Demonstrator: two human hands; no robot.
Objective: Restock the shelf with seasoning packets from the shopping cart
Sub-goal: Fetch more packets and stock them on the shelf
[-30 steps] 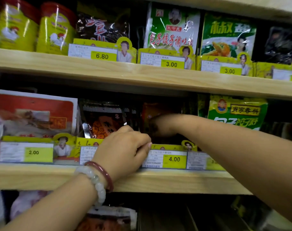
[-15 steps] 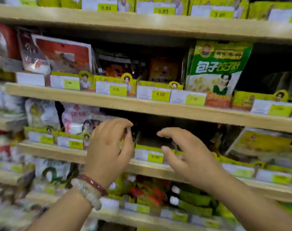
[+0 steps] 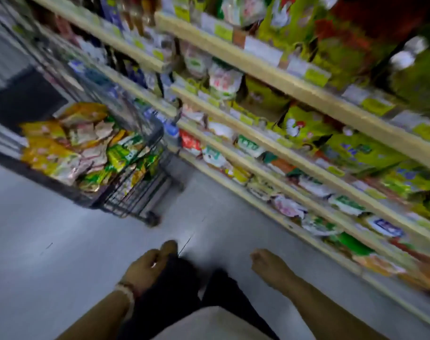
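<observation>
So this looks like the in-between bit of the restock: nothing's being carried, and my guess is the next move is going over to the dark wire shopping cart (image 3: pixel 135 182) for another handful. The cart sits to the far left on the grey floor, just beside the left end of the long pale wooden shelves (image 3: pixel 294 92), and it's heaped with yellow, green and pinkish foil seasoning packets (image 3: pixel 86 146). The left hand (image 3: pixel 147 268), with a beaded bracelet at the wrist, hangs low near the dark trouser leg, fingers loosely curled and holding nothing. The right hand (image 3: pixel 270 266) is the same story, loosely curled, empty, well apart from the shelves on the right. Next up probably means stepping left and reaching down into the pile. The whole view is smeared, so labels and price tags are unreadable, I can't tell which packet type goes where, and the shelves run off the right edge.
</observation>
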